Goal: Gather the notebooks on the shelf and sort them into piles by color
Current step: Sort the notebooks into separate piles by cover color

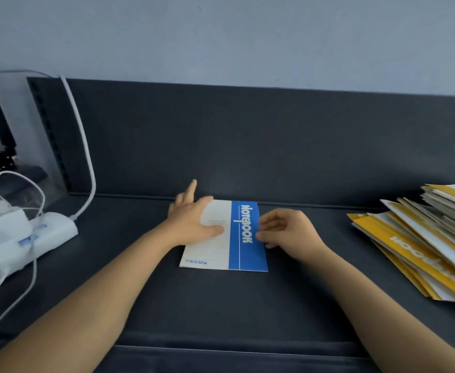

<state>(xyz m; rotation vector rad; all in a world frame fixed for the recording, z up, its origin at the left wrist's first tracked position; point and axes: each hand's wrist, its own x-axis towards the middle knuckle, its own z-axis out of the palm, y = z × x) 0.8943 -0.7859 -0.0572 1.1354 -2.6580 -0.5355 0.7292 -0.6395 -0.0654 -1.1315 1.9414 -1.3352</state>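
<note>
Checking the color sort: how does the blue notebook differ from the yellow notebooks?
The blue notebook lies centrally, touched by the left hand and right hand; the yellow notebooks sit untouched at the right. The blue notebook shows one neat cover; the yellow notebooks are many, fanned untidily. Both have white covers with a colored band.

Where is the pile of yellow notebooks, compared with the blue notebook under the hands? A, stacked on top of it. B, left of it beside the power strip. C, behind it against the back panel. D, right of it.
D: the yellow notebooks lie in a loose pile at the right end of the shelf, apart from the blue notebook, while the power strip sits at the left.
</note>
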